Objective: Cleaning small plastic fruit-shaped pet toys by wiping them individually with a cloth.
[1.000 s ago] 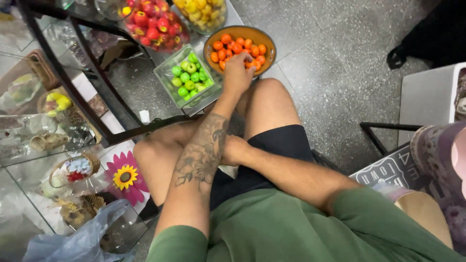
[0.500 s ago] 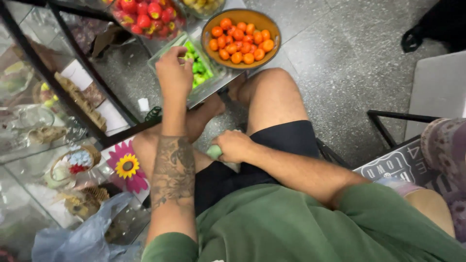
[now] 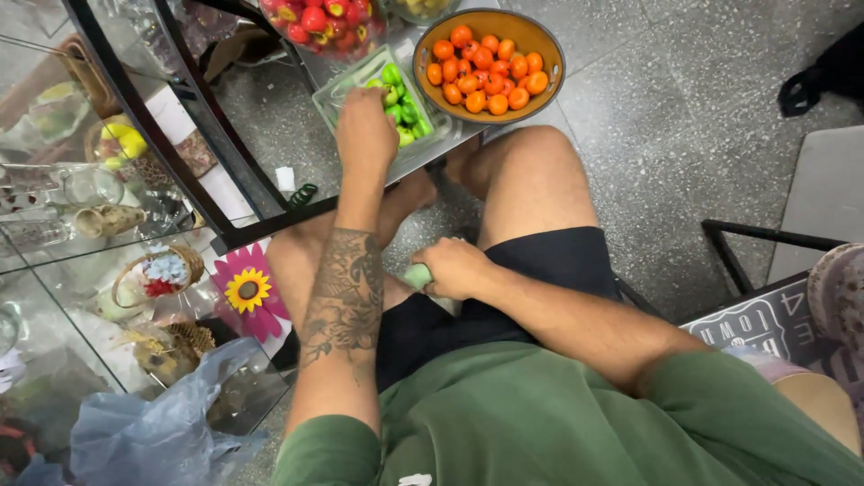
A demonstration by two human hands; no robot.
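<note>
A speckled grey stone floor (image 3: 684,180) leaves open room to the right. The round brown bowl of orange fruits (image 3: 488,63) touches the clear rectangular tray of green fruits (image 3: 396,94), within reach. Left hand (image 3: 364,135) dips into that tray; whether its grip holds anything is hidden. Right hand (image 3: 459,268) is closed around a pale green piece (image 3: 417,275) at the lap.
</note>
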